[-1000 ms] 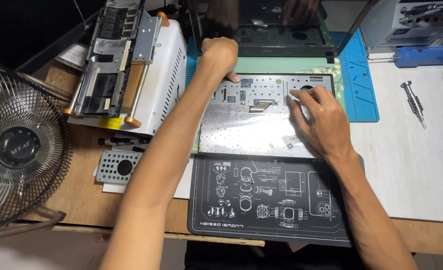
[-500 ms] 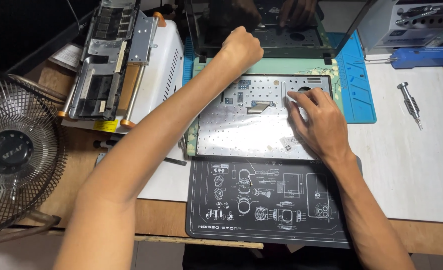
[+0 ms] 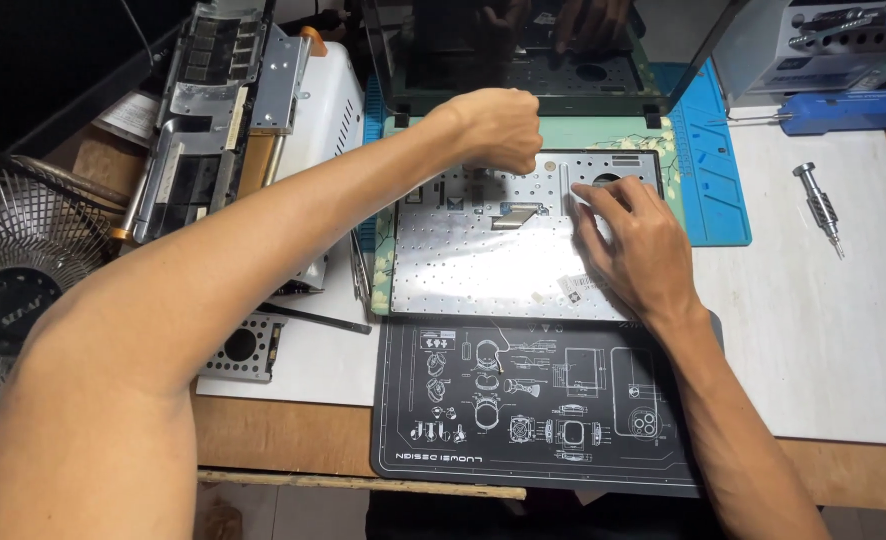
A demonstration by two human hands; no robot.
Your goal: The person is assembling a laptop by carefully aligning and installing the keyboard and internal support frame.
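A: Here's an opened laptop [image 3: 553, 70] on the worktop [image 3: 823, 340], its screen tipped up at the far edge, and both hands are over the bare metal plate [image 3: 483, 260] on the back of its keyboard deck.

B: Which hand is doing what?

A: The right hand [image 3: 638, 245] lies flat on the plate's right side, fingers [image 3: 598, 195] spread a little, tips pressing near a round opening at the top right corner. It grips nothing, it only bears down.

B: And the other one?

A: The left hand [image 3: 498, 128] is curled into a loose fist above the plate's top edge, close to the hinge. The fingers are folded under, so I cannot tell whether they pinch anything (a screw or a cable end would be too small to see here anyway).

B: So what step would you call it?

A: My read: working the plate or its small ribbon cable [image 3: 518, 212] free, one hand steadying, one hand picking near the hinge. A next move would call for care with that cable, and even pressure so the thin plate doesn't bend.

B: Tools nearby?

A: A small screwdriver [image 3: 821, 208] lies well apart on the white mat [image 3: 833, 330] to the right, and a black printed mat [image 3: 523, 400] sits just below the plate. A fan [image 3: 13, 270] stands at far left.
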